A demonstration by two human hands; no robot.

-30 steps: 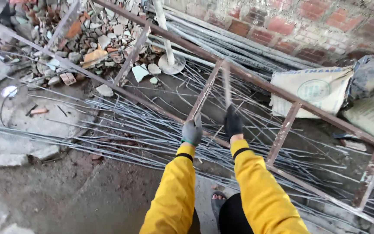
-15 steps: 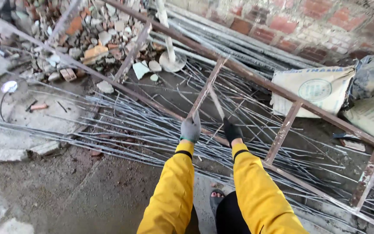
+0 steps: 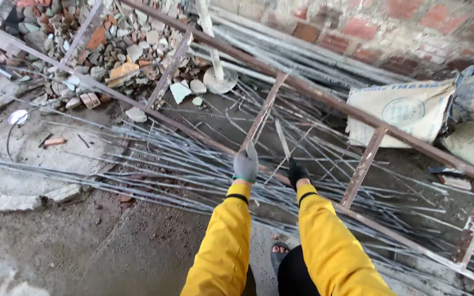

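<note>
Left hand (image 3: 246, 163) in a grey glove is closing around the ladder rung (image 3: 263, 112); right hand (image 3: 297, 172) is gripping a thin steel rod (image 3: 282, 138) sticking up from the rod pile (image 3: 154, 170) beneath the rusty ladder frame (image 3: 325, 98)

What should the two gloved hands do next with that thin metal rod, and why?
Probably lift the thin grey steel rod a little higher. The grey-gloved left hand and black-gloved right hand are close together at its near end, while its far end seems to lie among the tangled grey wires under the rusty metal ladder frame.
</note>
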